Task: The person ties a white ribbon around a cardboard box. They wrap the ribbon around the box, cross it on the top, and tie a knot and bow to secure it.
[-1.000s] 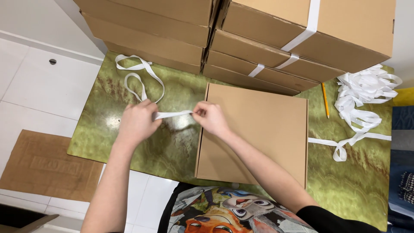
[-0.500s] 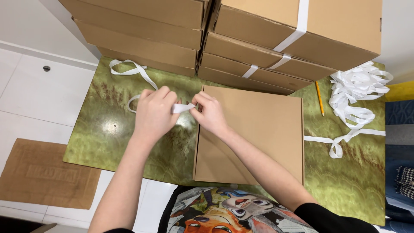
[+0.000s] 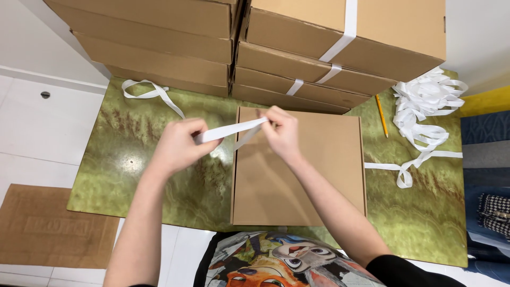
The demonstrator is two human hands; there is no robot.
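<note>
**2 hands stretch a white strap over a flat box**

The left hand (image 3: 178,146) is closed, pinching one end of a white strap (image 3: 229,130) between thumb and fingers. The right hand (image 3: 281,133) is closed too, its fingertips gripping the other end above the top-left corner of a flat cardboard box (image 3: 300,180). Between them the strap runs taut, its long axis nearly level across the view and rising slightly toward the right hand. A short loose tail hangs down from the right hand's grip toward the box lid.

The box lies flat on the green marbled table (image 3: 133,159), its long axis running away from the person. Behind it stand 2 stacks of cardboard boxes (image 3: 175,37), the right stack bound with white straps. A loose strap loop (image 3: 149,93) lies at the table's far left. To the right sit a yellow pencil (image 3: 381,115) and a tangled pile of white straps (image 3: 425,109). A brown mat (image 3: 53,226) lies on the white floor at left.
</note>
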